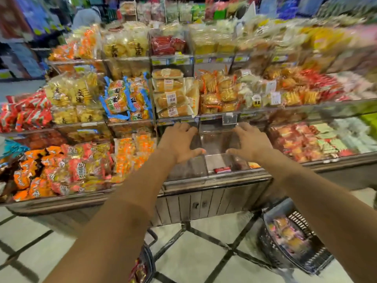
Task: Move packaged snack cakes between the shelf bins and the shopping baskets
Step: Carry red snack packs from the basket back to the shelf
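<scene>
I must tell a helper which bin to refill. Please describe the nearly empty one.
On the lowest shelf tier, find the clear bin between the two hands. Its neighbours are piled with packets; it holds only one small red packet at its front.

Both bare forearms reach forward toward 12 o'clock, converging, with the left hand (179, 140) and right hand (250, 140) palm-down, near each other, fingers spread and loosely bent, thumbs pointing inward, gripping nothing.
</scene>
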